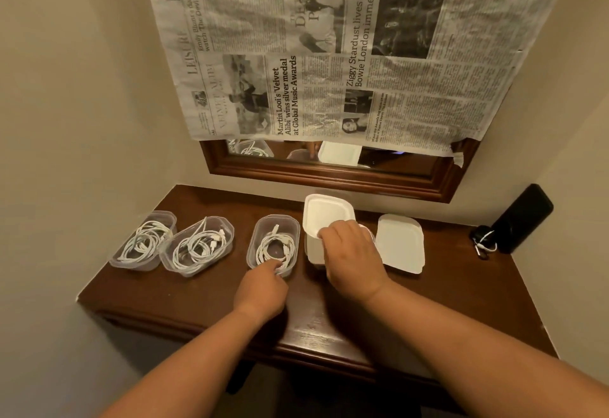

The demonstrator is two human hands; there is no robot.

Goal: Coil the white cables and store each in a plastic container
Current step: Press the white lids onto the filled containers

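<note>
R hand (352,252) grips white square plastic lid (326,213); L hand (263,282) pinches near rim of clear plastic container (253,246). Risk: coiled white cable (275,249) springs up, blocks lid.

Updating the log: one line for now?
third cable boxed | left hand at third container rim | right hand grips white lid

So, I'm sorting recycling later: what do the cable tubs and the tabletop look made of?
Tubs: probably clear, smooth plastic; the coiled cables show through the walls. Tabletop: seemingly dark wood with glossy varnish; light reflects near its front edge.
</note>
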